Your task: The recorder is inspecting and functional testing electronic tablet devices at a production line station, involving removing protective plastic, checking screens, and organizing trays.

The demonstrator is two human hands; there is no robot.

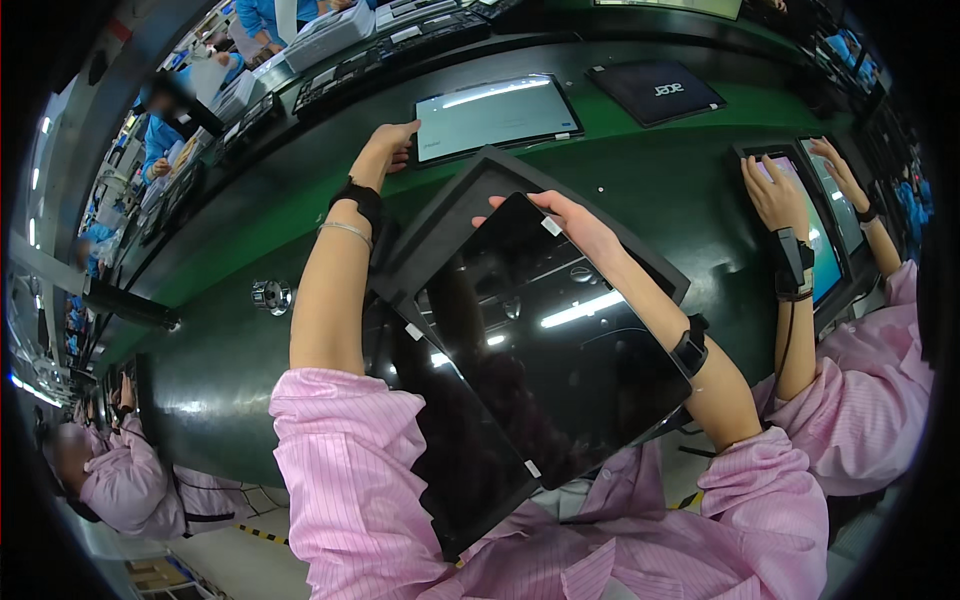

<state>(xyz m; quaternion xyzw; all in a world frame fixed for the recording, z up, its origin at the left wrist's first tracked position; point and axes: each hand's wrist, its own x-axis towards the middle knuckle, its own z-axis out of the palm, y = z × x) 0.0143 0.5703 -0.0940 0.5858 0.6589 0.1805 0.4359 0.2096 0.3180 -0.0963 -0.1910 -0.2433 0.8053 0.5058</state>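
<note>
My left hand reaches far forward, its fingers curled at the left edge of a lit, pale display panel on the bench. My right hand grips a glossy black display panel by its upper edge. This panel is tilted close to my body, with small white tabs at its corners. A second black panel lies partly beneath it, on the left. Under both shows a dark tray, its near part hidden. Black bands circle both my wrists.
A dark panel with a printed lid lies at the far right. A round metal fitting sits on the green bench at left. At right, a co-worker's hands touch a lit screen. Trays line the far shelf.
</note>
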